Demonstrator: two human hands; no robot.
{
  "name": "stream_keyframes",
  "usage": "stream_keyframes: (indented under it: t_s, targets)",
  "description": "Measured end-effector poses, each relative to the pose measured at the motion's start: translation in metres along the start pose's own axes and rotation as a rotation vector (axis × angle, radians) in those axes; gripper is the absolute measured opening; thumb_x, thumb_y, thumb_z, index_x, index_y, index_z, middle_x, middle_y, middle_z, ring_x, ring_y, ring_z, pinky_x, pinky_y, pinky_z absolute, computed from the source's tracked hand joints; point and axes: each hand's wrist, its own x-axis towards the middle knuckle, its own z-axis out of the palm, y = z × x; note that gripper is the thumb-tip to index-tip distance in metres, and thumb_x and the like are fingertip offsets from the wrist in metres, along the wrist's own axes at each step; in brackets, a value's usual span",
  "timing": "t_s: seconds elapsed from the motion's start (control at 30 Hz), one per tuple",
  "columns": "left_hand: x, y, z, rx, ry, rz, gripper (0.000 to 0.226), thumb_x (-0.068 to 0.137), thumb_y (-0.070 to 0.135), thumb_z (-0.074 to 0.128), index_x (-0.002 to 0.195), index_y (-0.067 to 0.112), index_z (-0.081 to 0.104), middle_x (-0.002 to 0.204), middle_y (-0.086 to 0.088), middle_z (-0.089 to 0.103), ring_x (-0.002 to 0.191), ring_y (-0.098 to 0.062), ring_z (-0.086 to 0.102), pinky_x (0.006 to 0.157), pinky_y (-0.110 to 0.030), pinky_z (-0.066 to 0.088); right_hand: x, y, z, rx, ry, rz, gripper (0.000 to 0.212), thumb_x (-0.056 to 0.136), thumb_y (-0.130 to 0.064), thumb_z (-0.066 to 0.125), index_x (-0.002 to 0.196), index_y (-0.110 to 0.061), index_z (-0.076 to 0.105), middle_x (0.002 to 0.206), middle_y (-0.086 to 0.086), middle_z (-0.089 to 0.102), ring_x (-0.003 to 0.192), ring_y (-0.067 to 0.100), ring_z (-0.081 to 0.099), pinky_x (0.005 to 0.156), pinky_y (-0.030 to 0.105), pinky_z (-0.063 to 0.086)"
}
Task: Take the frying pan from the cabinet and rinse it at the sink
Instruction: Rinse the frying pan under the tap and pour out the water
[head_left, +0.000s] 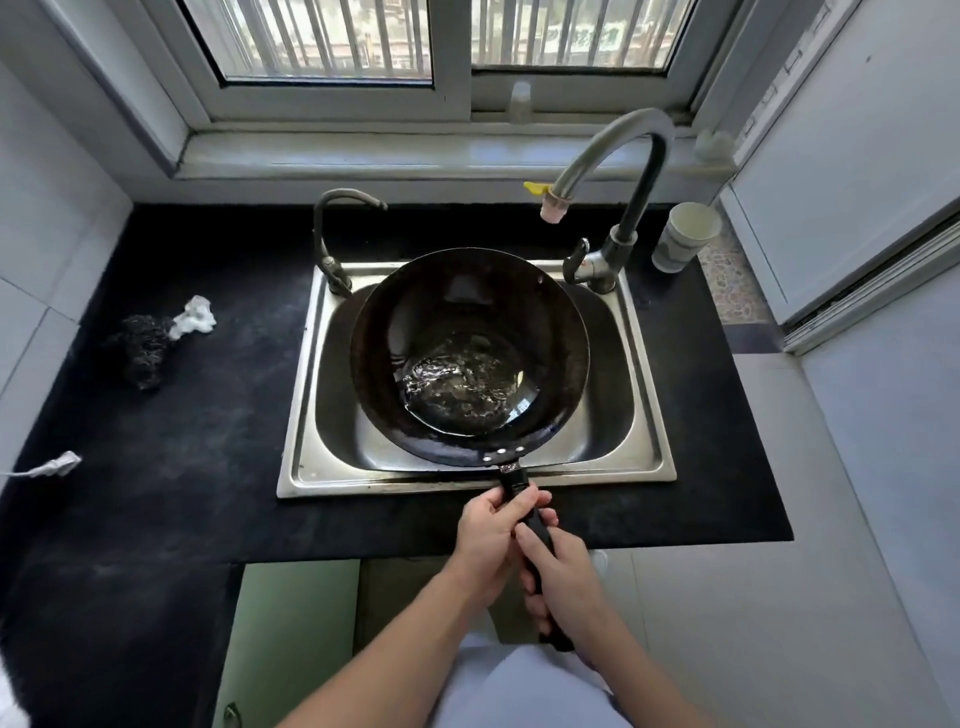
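The dark frying pan (467, 312) sits over the steel sink (301, 457), with rippling water pooled in its bottom. Its black handle points toward me over the sink's front rim. My left hand (488, 530) grips the handle near the pan. My right hand (561, 582) grips the handle further back, just behind the left. The tall curved faucet (623, 140) arches at the back right, its spout above and behind the pan's far rim. No water stream is visible from it.
A smaller tap (332, 244) stands at the sink's back left. Stacked paper cups (683, 236) sit at the right of the faucet. A dark scouring pad (143, 351) and a white scrap (195, 317) lie on the black counter (182, 441) to the left.
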Motion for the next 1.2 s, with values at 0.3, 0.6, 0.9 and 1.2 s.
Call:
stream_keyframes:
  t_s: [0.3,0.6,0.9,1.2]
  targets:
    - [-0.001,0.013,0.009,0.025,0.016,0.021,0.022,0.094,0.022,0.062,0.098,0.001,0.066,0.08,-0.014,0.067,0.061,-0.025,0.063,0.036,-0.025,0.045,0.012,-0.021,-0.009,-0.039,-0.06,0.015,0.036,0.102,-0.038,0.054,0.079,-0.01,0.057,0.055,0.003,0.052,0.037,0.016,0.043,0.036,0.025,0.037]
    - [-0.004,0.0,0.001,0.024,0.111,0.03,0.025,0.092,0.01,0.065,0.105,-0.012,0.064,0.088,-0.023,0.065,0.08,-0.031,0.064,0.048,-0.025,0.053,-0.001,-0.014,-0.008,-0.041,-0.1,0.042,0.039,0.103,-0.035,0.053,0.073,-0.012,0.054,0.054,0.003,0.051,0.037,0.016,0.042,0.036,0.025,0.037]
    - [0.007,-0.007,0.012,0.056,0.069,-0.01,0.016,0.092,0.011,0.064,0.097,-0.005,0.064,0.079,-0.017,0.068,0.067,-0.024,0.067,0.053,-0.027,0.054,0.002,-0.012,-0.016,-0.01,-0.03,0.085,0.04,0.104,-0.034,0.051,0.074,-0.008,0.052,0.053,0.004,0.048,0.035,0.015,0.041,0.034,0.023,0.035]
    - [0.016,0.014,0.015,0.032,0.089,0.04,0.013,0.094,0.013,0.062,0.091,0.001,0.065,0.079,-0.015,0.068,0.062,-0.023,0.065,0.04,-0.028,0.048,0.025,-0.031,-0.019,-0.043,-0.11,0.052,0.035,0.104,-0.034,0.051,0.084,-0.005,0.055,0.055,0.003,0.051,0.035,0.013,0.042,0.034,0.023,0.037]
